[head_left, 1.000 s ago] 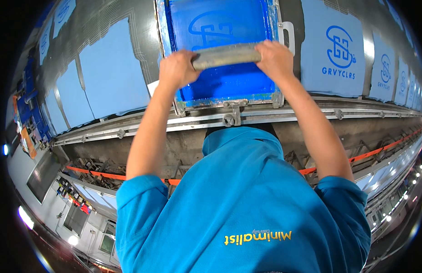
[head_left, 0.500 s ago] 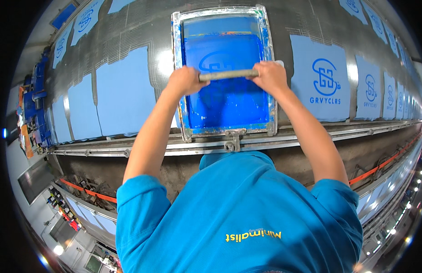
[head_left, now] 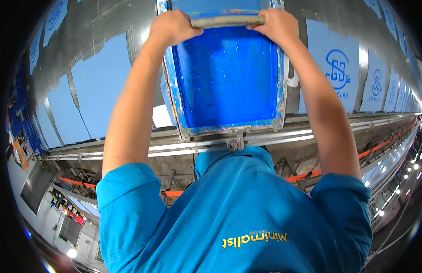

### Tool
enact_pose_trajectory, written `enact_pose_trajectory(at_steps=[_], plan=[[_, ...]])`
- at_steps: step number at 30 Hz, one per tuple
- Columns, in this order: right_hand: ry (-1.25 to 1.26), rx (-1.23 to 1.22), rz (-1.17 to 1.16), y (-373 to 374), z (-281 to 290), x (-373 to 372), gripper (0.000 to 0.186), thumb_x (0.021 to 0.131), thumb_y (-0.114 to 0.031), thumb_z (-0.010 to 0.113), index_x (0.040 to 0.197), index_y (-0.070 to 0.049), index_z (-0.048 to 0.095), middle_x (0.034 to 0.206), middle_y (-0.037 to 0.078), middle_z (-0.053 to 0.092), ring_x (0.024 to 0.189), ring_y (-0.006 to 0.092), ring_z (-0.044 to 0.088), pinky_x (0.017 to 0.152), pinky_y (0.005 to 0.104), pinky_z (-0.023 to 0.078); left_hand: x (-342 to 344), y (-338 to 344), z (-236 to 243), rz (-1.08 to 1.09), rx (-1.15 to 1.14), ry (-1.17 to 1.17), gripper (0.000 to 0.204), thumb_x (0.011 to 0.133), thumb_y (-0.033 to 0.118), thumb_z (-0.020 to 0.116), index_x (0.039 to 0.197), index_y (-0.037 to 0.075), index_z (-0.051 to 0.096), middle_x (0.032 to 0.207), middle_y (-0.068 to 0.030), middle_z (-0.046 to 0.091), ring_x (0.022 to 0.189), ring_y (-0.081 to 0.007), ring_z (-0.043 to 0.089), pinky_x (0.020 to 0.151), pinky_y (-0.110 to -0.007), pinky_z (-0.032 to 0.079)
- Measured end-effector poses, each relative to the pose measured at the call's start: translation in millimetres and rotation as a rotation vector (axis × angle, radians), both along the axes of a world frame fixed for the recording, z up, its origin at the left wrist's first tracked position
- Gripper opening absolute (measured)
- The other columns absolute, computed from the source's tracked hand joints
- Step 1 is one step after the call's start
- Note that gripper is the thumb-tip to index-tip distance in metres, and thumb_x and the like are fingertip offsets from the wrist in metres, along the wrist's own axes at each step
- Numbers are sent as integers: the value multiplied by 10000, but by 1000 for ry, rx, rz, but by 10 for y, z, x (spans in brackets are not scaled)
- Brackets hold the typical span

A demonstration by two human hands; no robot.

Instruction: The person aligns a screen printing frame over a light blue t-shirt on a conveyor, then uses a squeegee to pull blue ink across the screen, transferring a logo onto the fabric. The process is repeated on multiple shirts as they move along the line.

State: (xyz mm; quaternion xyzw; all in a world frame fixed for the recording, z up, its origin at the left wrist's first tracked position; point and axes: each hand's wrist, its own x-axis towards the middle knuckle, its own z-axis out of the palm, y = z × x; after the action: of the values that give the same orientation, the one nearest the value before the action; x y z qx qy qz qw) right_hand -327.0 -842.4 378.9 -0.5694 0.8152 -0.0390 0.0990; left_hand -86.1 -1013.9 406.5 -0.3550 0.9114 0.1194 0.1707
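Both my hands grip a squeegee (head_left: 227, 21) with a pale, worn handle, held crosswise near the far end of a screen printing frame (head_left: 173, 98). My left hand (head_left: 173, 28) is closed round its left end, my right hand (head_left: 277, 28) round its right end. Blue ink (head_left: 227, 82) covers the mesh inside the frame, on my side of the squeegee. The squeegee's blade is hard to make out below the handle. A metal bracket (head_left: 236, 141) at the frame's near edge sits on the table rail.
Right of the frame lie light blue fabric panels (head_left: 318, 59) with a printed dark blue emblem. Plain light blue panels (head_left: 101, 86) lie to the left on the dark table. A metal rail (head_left: 124, 151) runs along the near edge, with an orange bar (head_left: 306, 175) below it.
My hands have pushed the squeegee away from me, from mid-screen to the frame's far end. The emblem seen in the mesh before is now covered over with ink. My view has shifted somewhat.
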Motion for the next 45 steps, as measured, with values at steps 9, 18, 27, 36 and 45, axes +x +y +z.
enact_pose_trajectory(at_steps=[9, 18, 27, 36, 45], plan=[[-45, -239, 87, 1393, -328, 672, 226, 692, -273, 859, 832, -140, 743, 835, 42, 672, 840, 277, 688, 709, 452, 554, 800, 1396, -118, 88, 85, -10, 491, 809, 573, 779, 1134, 208, 809, 991, -125, 783, 961, -342, 749, 859, -454, 590], [-176, -354, 136, 2635, -123, 1397, 329, 775, -350, 852, 954, -95, 746, 932, 74, 648, 947, 289, 647, 840, 416, 503, 1526, 2583, -113, 65, 65, 200, 511, 687, 314, 872, 1135, 97, 757, 1058, -120, 718, 1046, -339, 693, 869, -478, 574], [-650, -642, -650, 1689, -788, -72, 503, 953, -362, 726, 1301, -4, 664, 1134, 188, 737, 1016, 305, 702, 913, 410, 537, 1342, 2772, -136, -77, 124, 335, 478, 752, 157, 781, 1221, 91, 710, 1226, -102, 715, 1124, -339, 676, 960, -460, 549], [-591, -788, -581, 1317, -456, 112, 426, 958, -276, 718, 1272, 10, 689, 1187, 167, 737, 1078, 282, 693, 984, 386, 510, 1676, 2798, -297, -120, 157, 569, 590, 725, 46, 737, 1311, 105, 692, 1296, -75, 707, 1189, -313, 657, 976, -434, 556], [-842, -835, -615, 207, -477, 2049, 362, 968, -226, 744, 1263, -22, 691, 1131, 95, 697, 998, 159, 616, 926, 311, 490, 3374, 1677, 19, 9, 200, 451, 595, 736, 31, 685, 1321, 137, 704, 1388, -60, 678, 1277, -287, 625, 1043, -432, 522]])
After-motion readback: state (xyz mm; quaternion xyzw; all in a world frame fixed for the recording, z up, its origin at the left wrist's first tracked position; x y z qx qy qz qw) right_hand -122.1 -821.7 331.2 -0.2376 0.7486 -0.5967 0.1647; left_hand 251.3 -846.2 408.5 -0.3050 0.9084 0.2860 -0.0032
